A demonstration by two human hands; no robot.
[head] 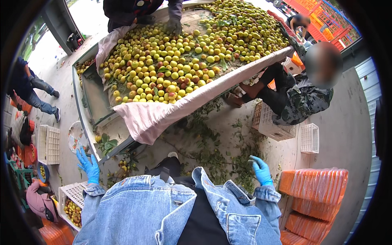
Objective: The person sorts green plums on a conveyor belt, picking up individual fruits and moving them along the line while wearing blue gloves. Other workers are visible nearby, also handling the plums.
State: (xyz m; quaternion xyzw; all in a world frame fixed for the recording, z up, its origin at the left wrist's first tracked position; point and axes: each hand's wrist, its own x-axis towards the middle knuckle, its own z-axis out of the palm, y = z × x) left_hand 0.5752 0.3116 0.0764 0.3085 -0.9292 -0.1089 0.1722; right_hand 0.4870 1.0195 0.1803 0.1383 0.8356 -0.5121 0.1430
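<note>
My left hand point(88, 166), in a blue disposable glove, is raised beside the near left corner of the sorting table point(95, 153), fingers spread and holding nothing. Out to the right, over the leaf-strewn floor, my right hand point(261, 170) wears the same kind of glove; its fingers are apart and slightly bent, with nothing in them. Many green and reddish jujube-like fruits point(167, 73) are heaped on the table, on a pale pink cloth point(147, 119) that hangs over the near edge. Some leaves point(107, 144) and a yellow fruit point(98, 138) lie at the near corner.
Cut leafy branches point(208, 144) litter the floor. Orange crates with plastic liners point(318, 186) are stacked at right. A seated person point(306, 98) is by the table's right side, another works across it. A white crate of fruit point(65, 196) stands at lower left; more people are at left.
</note>
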